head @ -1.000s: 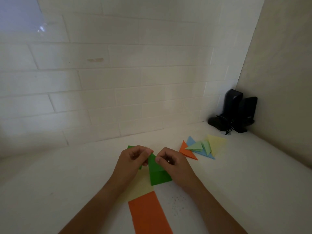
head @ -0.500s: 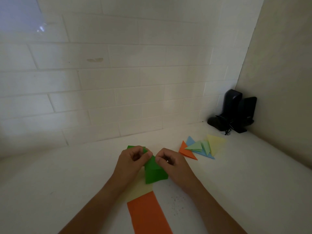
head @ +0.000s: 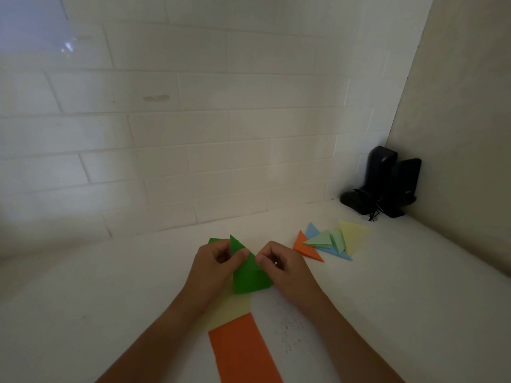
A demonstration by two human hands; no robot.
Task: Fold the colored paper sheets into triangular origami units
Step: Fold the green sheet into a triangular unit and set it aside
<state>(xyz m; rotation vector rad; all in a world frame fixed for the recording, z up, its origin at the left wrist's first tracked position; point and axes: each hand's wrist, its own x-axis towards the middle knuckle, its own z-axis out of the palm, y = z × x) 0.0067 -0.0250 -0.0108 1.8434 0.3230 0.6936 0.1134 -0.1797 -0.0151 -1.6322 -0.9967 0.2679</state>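
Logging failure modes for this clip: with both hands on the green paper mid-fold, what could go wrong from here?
1. The left hand and right hand pinch the green paper lifted off the table; the crease may land crooked.
2. The yellow sheet and orange sheet lie right under the forearms, so they could get dragged or crumpled.
3. The finished triangles sit close to the right hand; a wide movement might scatter them.

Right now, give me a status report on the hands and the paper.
Left hand and right hand both pinch the green paper sheet, partly folded. Flat orange paper sheet waits nearer. Nothing blocking.
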